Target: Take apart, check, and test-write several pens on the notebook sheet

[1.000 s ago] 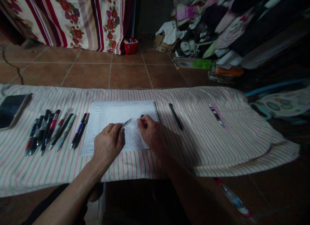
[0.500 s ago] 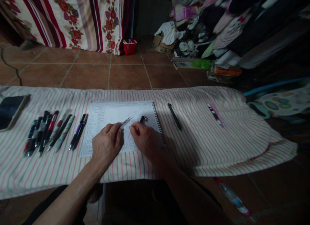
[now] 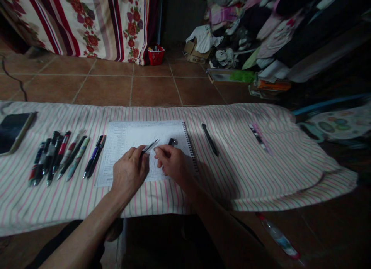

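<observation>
A spiral notebook (image 3: 136, 136) lies open on a pink-striped cloth (image 3: 261, 172). My left hand (image 3: 129, 172) rests on the page, closed on a thin silver pen part (image 3: 150, 146) that points up and right. My right hand (image 3: 174, 163) sits just to its right with fingers curled near that tip; what they pinch is too small to make out. A small dark pen piece (image 3: 172, 141) lies on the paper just beyond my right fingers.
A row of several pens (image 3: 62, 155) lies left of the notebook, a phone (image 3: 13, 131) at the far left. A black pen (image 3: 210, 139) and a patterned pen (image 3: 259, 137) lie to the right. Tiled floor, a red basket (image 3: 155, 54) and piled clothes are behind.
My right hand let go of the small dark piece, leaving it on the paper, and drew left toward the tip held in my left hand. The left hand stayed put.
</observation>
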Tool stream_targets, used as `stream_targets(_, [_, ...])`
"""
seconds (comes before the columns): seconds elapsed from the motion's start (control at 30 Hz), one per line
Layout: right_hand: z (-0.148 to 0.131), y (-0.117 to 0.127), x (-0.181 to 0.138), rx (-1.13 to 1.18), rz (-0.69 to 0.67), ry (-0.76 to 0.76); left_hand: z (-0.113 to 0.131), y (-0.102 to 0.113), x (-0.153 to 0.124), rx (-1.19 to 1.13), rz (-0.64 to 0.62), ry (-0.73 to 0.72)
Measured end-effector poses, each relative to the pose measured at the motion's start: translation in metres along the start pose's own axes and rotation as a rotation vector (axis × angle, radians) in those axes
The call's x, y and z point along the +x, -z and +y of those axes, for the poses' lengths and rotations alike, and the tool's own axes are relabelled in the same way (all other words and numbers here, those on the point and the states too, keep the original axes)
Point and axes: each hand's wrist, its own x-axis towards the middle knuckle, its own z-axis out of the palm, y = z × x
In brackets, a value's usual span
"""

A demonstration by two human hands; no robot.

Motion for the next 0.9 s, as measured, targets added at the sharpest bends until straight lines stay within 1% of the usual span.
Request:
stream_targets(0.13, [0.0, -0.003, 0.0, 0.267, -0.045, -0.098, 0.0, -0.002, 0.0, -0.084, 0.008, -0.012])
stream_targets(0.23, [0.003, -0.005, 0.002, 0.387, -0.054, -0.135, 0.0, -0.003, 0.0, -0.152, 0.015, -0.05])
stream_targets(0.3, [0.006, -0.007, 0.003, 0.425, -0.056, -0.14, 0.001, -0.002, 0.0, -0.195, 0.014, -0.078])
stream_targets(0.43, [0.01, -0.01, 0.004, 0.44, -0.032, -0.121, 0.002, -0.002, -0.002, -0.251, 0.011, -0.121])
stream_targets(0.63, [0.002, -0.01, 0.002, 0.403, 0.002, -0.1, 0.002, -0.002, -0.005, -0.127, 0.004, -0.051])
stream_targets(0.77, [-0.004, -0.009, 0.001, 0.383, 0.032, -0.105, 0.003, -0.002, -0.006, -0.137, -0.017, -0.044])
stream_targets(0.9, [-0.004, -0.009, 0.0, 0.343, 0.054, -0.098, 0.003, -0.004, -0.006, -0.148, -0.022, -0.064])
